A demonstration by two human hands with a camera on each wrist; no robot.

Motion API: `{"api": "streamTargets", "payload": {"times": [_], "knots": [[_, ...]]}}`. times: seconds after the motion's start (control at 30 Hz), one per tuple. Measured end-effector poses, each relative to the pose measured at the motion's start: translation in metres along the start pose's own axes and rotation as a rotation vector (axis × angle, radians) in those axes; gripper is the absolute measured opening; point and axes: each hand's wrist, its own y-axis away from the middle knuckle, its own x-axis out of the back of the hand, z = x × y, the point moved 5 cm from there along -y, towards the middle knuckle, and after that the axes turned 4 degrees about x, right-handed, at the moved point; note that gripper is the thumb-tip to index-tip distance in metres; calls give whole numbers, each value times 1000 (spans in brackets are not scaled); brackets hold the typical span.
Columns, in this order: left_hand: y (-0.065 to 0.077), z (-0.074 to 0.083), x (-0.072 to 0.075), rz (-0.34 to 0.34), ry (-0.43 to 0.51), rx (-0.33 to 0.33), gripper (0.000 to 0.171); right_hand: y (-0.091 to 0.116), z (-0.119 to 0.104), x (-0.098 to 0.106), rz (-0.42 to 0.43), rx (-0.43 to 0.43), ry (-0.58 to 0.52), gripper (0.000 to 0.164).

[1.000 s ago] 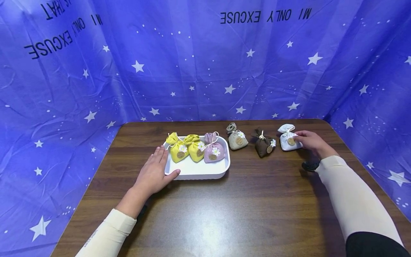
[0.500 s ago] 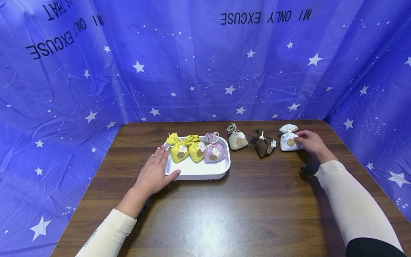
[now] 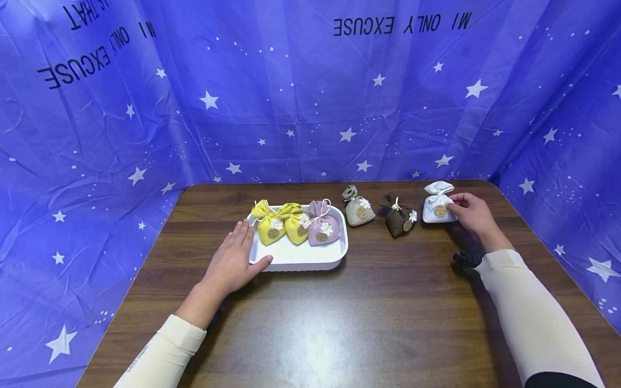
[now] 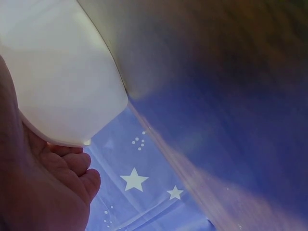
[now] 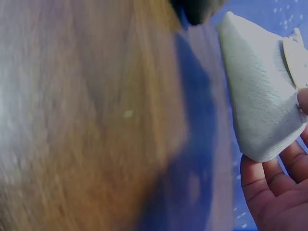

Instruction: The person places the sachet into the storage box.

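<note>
Thumb and fingers of my right hand [image 3: 473, 215] pinch the right side of a white drawstring pouch [image 3: 434, 209]. This pouch has a round tan tag; in the right wrist view my fingertips lie at one end of its cloth body [image 5: 260, 91]. My left hand [image 3: 235, 258] rests against the left end of a white tray [image 3: 296, 261], fingers straight along the side and thumb at the front corner. Inside the tray, two yellow pouches [image 3: 270, 229] and a mauve pouch [image 3: 322, 229] stand side by side. The tray's outer wall [image 4: 62, 72] fills much of the left wrist view.
Between tray and right hand stand a beige pouch [image 3: 358, 213] and a dark brown pouch [image 3: 399, 222], each with a white flower. The wooden table [image 3: 368, 312] ends at the back against a blue star-printed curtain [image 3: 301, 108].
The white pouch has tilted more upright and shifted slightly toward the back, with my right hand moving along with it. My left hand and the tray stay in place.
</note>
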Motion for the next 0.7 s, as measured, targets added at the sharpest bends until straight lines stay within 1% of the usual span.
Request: {"api": "streamTargets", "payload": {"times": [0.23,0.53,0.7], "knots": [[0,0,0,2,0,-2,97,5,-23,-5,10,86,-3,31],[0,0,0,2,3,-3,97,13,-56,-5,10,149,10,29],[0,0,1,-6,6,1,98,16,-73,-9,-3,197,-35,27]]}}
